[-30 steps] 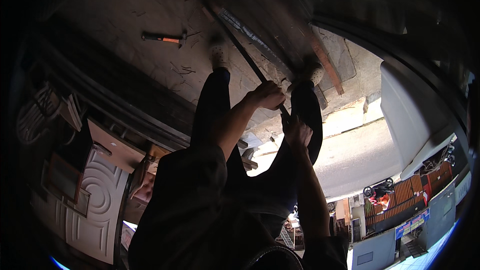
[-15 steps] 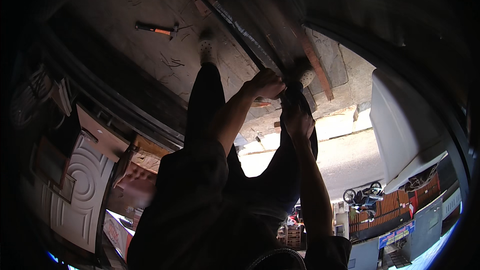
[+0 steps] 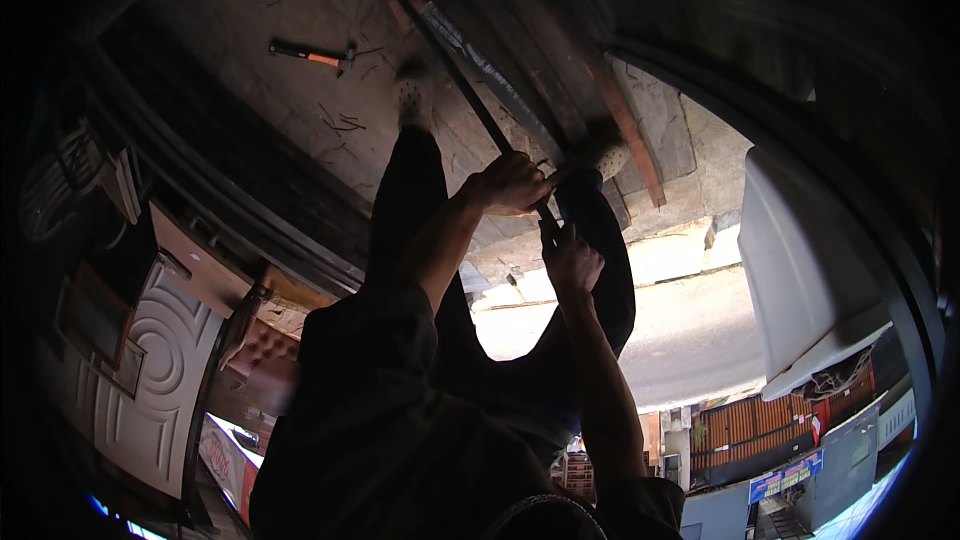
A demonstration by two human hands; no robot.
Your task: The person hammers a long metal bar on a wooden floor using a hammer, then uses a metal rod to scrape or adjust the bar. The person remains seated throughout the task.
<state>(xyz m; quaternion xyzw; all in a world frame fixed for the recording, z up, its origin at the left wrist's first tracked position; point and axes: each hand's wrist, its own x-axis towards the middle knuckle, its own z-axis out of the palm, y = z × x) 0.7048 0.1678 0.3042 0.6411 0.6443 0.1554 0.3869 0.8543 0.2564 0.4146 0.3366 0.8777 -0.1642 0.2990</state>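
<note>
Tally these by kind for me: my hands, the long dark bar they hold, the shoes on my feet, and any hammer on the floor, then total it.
Hands: 2, left hand and right hand
Long dark bar: 1
Shoes: 2, left shoe and right shoe
Hammer: 1
Total: 6

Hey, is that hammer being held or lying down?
Lying down: the hammer rests on the floor, while the left hand and right hand grip a long dark bar.
</note>
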